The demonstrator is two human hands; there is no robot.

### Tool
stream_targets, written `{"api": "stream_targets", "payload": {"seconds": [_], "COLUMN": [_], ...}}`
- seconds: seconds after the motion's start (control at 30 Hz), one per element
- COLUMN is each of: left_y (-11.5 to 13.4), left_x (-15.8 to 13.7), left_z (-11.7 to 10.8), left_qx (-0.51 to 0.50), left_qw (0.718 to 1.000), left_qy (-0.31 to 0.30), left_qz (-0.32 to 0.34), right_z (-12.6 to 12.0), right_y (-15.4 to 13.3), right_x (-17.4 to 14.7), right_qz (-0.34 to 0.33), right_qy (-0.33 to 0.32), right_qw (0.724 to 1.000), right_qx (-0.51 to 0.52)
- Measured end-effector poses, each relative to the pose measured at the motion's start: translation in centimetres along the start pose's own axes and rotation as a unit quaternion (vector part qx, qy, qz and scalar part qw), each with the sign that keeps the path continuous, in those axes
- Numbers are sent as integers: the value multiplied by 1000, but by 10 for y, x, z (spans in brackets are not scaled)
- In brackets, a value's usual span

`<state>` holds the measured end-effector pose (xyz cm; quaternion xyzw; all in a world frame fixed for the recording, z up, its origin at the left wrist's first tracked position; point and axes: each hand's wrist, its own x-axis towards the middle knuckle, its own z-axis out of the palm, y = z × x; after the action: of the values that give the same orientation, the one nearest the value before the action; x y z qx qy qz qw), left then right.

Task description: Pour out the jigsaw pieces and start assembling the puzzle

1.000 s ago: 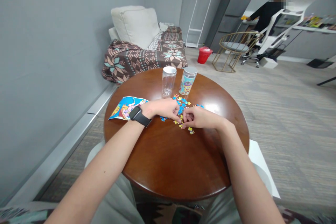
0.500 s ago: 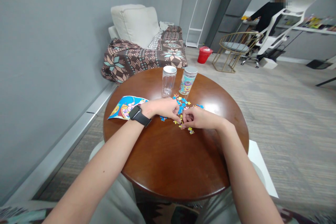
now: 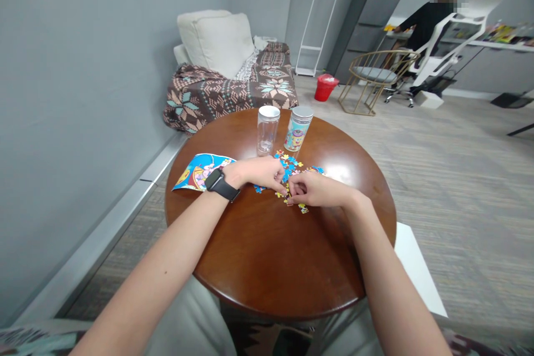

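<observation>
Blue, yellow and pink jigsaw puzzle pieces (image 3: pixel 291 166) lie in a loose cluster on the round brown table (image 3: pixel 267 256). At the near side of the cluster, my left hand (image 3: pixel 267 171), with a black watch on its wrist, has its fingers curled down onto a yellow puzzle piece. Close to its right, my right hand (image 3: pixel 308 188) pinches a puzzle piece at the same yellow group, thumb and forefinger together. The fingers partly hide these pieces. A colourful picture sheet (image 3: pixel 196 171) lies partly under my left wrist.
Behind the pieces stand a clear jar (image 3: pixel 267 130) with a white lid and a cartoon-printed can (image 3: pixel 297 129). A covered sofa (image 3: pixel 233 92) is past the table. Further back are a red bin (image 3: pixel 326 88), a gold-framed chair (image 3: pixel 375 75) and a person in black (image 3: pixel 429 25).
My right hand has shifted very slightly left, towards my left hand. The left hand holds its place, and the whole view has moved a little.
</observation>
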<state>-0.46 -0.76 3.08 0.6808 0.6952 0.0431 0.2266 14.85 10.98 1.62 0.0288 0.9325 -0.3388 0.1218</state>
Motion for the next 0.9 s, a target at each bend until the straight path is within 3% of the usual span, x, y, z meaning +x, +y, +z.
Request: {"api": "stream_targets", "payload": {"seconds": [0.4,0.63,0.9], "left_y": [-4,-3,4], "left_x": [1,2,1], "left_z": [3,3,3], "left_qx": [-15,-17,-6], "left_qw": [1000,1000,1000], "left_qy": [3,15,2], "left_qz": [10,21,13], "right_z": [-1,-8,-11], "right_y": [-1,8,16], "right_x": [1,-3,-2], "right_qz": [5,-10,2], "right_qy": [-22,116,128], "right_qw": [1000,993,991], "right_qx": [18,-19,-44]}}
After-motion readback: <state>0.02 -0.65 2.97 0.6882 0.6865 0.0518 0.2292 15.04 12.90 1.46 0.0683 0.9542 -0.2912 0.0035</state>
